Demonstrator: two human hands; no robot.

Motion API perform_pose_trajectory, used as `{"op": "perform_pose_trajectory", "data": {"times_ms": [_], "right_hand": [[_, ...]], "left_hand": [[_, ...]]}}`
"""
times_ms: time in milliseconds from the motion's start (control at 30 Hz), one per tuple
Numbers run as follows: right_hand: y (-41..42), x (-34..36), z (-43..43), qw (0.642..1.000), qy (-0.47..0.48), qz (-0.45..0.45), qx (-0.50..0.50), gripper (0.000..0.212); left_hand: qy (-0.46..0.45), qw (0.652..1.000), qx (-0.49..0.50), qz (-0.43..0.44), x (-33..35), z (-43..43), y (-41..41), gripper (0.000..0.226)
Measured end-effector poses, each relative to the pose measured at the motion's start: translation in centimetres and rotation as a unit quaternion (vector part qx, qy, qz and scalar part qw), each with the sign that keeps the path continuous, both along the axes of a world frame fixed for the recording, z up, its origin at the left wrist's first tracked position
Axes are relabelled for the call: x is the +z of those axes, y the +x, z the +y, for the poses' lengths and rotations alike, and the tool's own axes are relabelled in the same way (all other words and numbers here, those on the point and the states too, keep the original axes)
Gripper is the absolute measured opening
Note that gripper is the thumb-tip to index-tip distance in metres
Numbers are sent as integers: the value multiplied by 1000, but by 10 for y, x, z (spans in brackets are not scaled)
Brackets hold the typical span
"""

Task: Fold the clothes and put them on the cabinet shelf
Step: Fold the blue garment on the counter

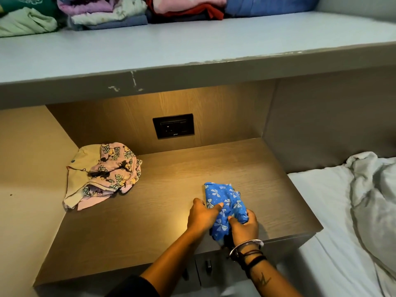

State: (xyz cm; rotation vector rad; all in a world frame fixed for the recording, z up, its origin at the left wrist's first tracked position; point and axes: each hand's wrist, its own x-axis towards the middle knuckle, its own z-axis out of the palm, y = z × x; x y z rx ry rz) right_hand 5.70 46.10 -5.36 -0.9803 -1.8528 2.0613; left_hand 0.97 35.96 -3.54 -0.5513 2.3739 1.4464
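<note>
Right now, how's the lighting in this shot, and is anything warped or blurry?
Head view: warm light pools on the wooden surface near the left hand and blue bow-print garment; the upper shelf looks cool and dim, its edge bowed by the wide lens; focus sharp.

The single head-worn view looks forward and steeply down, close over the wooden tabletop (150, 221), with the shelf (171, 46) above.
</note>
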Motion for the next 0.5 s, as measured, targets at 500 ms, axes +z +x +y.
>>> {"op": "perform_pose_trajectory", "data": {"times_ms": [500], "right_hand": [[14,-4,27,748,536,-87,381,57]], "left_hand": [[63,998,12,-23,-1,23,2,32]]}}
